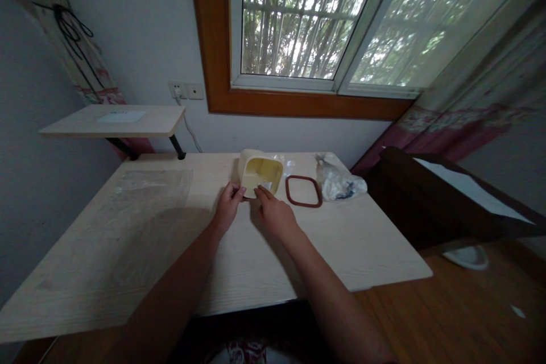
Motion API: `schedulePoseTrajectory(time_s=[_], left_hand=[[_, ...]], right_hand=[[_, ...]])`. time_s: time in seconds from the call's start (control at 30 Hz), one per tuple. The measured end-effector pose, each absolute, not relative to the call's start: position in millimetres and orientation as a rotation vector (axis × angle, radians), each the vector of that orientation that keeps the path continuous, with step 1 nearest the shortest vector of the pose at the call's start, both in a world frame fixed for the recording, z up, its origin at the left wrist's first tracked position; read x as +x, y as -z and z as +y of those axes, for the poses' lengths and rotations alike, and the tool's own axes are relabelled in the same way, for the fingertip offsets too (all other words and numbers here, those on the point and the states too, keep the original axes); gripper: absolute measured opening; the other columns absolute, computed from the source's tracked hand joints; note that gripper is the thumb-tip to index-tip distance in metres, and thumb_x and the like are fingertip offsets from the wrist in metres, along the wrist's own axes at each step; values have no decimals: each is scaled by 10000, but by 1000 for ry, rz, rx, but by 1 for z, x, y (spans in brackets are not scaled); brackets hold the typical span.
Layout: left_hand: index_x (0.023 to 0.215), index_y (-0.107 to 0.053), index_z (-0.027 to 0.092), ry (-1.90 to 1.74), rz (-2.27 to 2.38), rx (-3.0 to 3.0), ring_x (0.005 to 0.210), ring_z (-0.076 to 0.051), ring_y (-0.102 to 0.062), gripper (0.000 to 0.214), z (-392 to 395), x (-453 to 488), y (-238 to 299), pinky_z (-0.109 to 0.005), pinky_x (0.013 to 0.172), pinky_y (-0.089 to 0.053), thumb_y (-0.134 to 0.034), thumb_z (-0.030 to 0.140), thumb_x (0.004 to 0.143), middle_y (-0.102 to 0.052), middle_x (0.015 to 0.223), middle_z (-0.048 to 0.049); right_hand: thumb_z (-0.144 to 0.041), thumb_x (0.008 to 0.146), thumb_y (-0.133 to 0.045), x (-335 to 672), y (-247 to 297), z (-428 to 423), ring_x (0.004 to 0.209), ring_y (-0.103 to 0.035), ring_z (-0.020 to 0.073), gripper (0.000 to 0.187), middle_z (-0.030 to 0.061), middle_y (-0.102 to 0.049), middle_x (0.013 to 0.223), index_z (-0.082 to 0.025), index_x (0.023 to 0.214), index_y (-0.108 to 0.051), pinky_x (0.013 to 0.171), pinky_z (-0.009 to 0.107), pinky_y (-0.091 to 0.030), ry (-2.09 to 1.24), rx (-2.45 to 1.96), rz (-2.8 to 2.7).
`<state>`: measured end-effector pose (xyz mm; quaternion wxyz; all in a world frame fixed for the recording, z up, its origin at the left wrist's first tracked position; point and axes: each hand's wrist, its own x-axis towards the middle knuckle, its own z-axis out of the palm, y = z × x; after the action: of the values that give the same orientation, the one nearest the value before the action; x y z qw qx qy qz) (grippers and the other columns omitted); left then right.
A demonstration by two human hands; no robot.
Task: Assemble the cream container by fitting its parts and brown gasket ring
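Observation:
A small cream-yellow plastic bin (pixel 259 170) lies on its side on the pale wooden table (pixel 128 239), its opening facing me. My left hand (pixel 228 207) pinches the bin's lower left rim with curled fingers. My right hand (pixel 273 213) rests at the lower right rim, its fingertips on the edge where something thin and whitish shows. A brown rounded-rectangle ring (pixel 303 191) lies flat just right of the bin.
A crumpled clear plastic bag (pixel 339 183) lies right of the ring. A sheet of clear film (pixel 149 182) covers the table's left part. A small raised shelf (pixel 115 120) stands at the back left. A dark cabinet (pixel 426 205) is at the right.

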<state>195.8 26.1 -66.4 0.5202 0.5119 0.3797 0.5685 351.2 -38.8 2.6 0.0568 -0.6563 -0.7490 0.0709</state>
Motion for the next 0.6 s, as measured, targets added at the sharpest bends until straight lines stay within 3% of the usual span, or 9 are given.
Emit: schedulePoseTrajectory(time_s=[0.33,0.6], left_hand=[[832,-538,189,-1365,921,1246,731,-127,-632,353,26,195,66,-274,693,-592,-704,501,840,-610,814,10],[830,-534,191,-1376,945,1257,721,-130,-650,355,26,195,66,-269,705,-581,-704,502,837,-577,786,28]], right_hand=[[-287,964,-426,344,-3,-38,1044,-726,293,604,106,-334,1645,-294,1562,-334,834,442,-598,-172,-2031,-2293],[-335,988,-411,336,-11,-42,1121,-695,297,568,140,-306,1649,-281,1549,-346,877,447,-584,-261,-1962,-2293]])
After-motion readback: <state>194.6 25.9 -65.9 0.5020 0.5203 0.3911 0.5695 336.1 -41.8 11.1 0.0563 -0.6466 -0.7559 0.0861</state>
